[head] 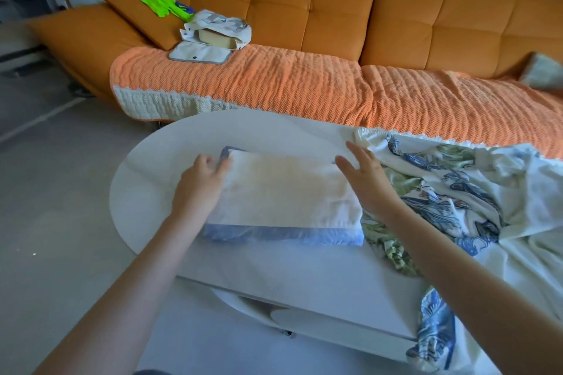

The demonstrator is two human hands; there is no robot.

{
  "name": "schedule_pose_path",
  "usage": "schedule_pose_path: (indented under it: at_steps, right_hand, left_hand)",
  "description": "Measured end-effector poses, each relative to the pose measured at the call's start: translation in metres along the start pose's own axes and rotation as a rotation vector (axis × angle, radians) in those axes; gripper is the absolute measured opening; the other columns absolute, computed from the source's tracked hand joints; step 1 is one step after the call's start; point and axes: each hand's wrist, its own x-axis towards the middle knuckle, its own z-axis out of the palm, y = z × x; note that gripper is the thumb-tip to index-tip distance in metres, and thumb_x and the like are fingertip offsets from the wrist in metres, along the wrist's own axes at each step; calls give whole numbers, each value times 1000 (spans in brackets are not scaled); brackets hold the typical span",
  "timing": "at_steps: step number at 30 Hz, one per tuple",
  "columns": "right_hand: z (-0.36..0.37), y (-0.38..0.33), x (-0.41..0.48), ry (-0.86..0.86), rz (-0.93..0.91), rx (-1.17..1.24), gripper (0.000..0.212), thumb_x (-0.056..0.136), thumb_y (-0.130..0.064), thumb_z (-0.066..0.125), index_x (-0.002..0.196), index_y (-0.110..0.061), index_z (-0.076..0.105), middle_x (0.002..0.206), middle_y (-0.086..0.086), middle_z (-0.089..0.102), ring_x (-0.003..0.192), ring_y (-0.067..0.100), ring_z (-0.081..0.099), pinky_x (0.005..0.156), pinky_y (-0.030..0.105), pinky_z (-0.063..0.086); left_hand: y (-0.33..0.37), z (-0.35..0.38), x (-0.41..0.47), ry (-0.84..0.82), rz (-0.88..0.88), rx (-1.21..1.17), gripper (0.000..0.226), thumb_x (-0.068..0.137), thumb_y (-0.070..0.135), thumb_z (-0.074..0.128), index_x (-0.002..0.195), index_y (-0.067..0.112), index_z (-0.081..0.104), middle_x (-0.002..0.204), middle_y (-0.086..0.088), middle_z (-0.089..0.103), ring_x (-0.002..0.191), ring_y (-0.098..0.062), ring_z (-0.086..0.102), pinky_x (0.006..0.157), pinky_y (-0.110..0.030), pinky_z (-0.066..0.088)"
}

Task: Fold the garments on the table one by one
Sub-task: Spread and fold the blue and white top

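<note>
Two hands we see at a folded white garment (pixel 280 192) with blue hem, mid white table (pixel 158 146), left hand (pixel 199 183) curled round its left end, right hand (pixel 365 179) flat, fingers straight, at its right end, crumpled floral garment (pixel 451 201) touching alongside

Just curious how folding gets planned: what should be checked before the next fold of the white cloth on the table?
1. White cloth lies flat on the table: ok.
2. Left hand grips its left edge: ok.
3. Right hand has a grip: not ok, fingers straight.
4. Patterned garment clear of the cloth: not ok, it touches the right side.
5. Hidden layers lined up: cannot tell.
</note>
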Motion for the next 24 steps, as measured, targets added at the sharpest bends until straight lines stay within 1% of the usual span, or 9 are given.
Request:
schedule_pose_path:
  at_steps: [3, 8, 10, 13, 15, 17, 19, 22, 24]
  right_hand:
    - [-1, 9, -16, -44, 143, 26, 58, 94, -38, 50, 144, -16, 33, 129, 13, 49, 118, 27, 47, 99, 43, 41]
    - [13, 16, -19, 143, 55, 126, 41, 89, -8, 57, 129, -18, 54, 93, 3, 53, 73, 9, 49, 62, 14, 39]
    - [19, 19, -15, 174, 18, 95, 32, 89, -5, 56, 118, -17, 62, 94, 6, 54, 74, 9, 50, 61, 13, 36]
    - [29, 25, -17, 125, 50, -3, 26, 92, -13, 55, 115, -15, 66, 110, 10, 58, 100, 24, 56, 77, 21, 36]
    - [21, 15, -24, 212, -37, -51, 31, 96, -24, 49, 125, -19, 60, 129, 6, 54, 122, 25, 44, 96, 27, 33]
    - [11, 1, -34, 229, -243, -145, 41, 98, -37, 41, 138, -25, 47, 149, -3, 34, 140, 17, 24, 112, 31, 19]
    - [12, -5, -46, 65, -368, -248, 53, 97, -48, 30, 147, -32, 25, 155, -11, 7, 144, 10, 0, 117, 30, 1]
    - [39, 12, -56, -232, -291, -429, 64, 91, -60, 13, 149, -36, 5, 157, -11, -9, 144, 13, -13, 119, 40, -2]
    - [49, 26, -52, -268, -239, -424, 73, 84, -66, 6, 150, -34, 7, 158, -6, -3, 146, 17, -8, 118, 46, 1]
  left_hand:
    - [12, 14, 32, -97, -53, -89, 49, 89, 42, 55, 119, 4, 54, 121, -9, 58, 115, -29, 52, 80, -30, 36]
    - [3, 24, 46, 119, 62, -97, 26, 94, 13, 47, 120, 7, 50, 99, -18, 62, 89, -33, 56, 71, -35, 39]
    - [-6, 28, 44, 176, 113, -41, 25, 95, 11, 43, 120, 9, 49, 97, -20, 61, 88, -36, 56, 70, -38, 40]
    - [-14, 32, 41, 170, 168, 81, 28, 95, 12, 46, 122, 9, 51, 115, -19, 56, 106, -36, 52, 83, -41, 40]
    - [-2, 28, 34, 192, 303, 127, 32, 96, 16, 47, 127, 11, 53, 124, -16, 52, 116, -33, 47, 93, -41, 37]
    - [14, 22, 17, 165, 526, 171, 36, 96, 27, 43, 127, 15, 57, 134, -12, 50, 124, -30, 43, 102, -39, 31]
    - [17, 26, -10, -21, 683, 286, 58, 90, 52, 25, 133, 25, 51, 148, -1, 38, 138, -23, 29, 111, -39, 17]
    - [-5, 42, -33, -317, 544, 562, 92, 65, 77, -10, 145, 43, 18, 157, 14, 5, 145, -12, -3, 114, -43, -3]
    - [-16, 53, -29, -359, 478, 634, 87, 67, 79, -11, 145, 45, 5, 157, 15, -2, 145, -11, -8, 116, -44, -3]
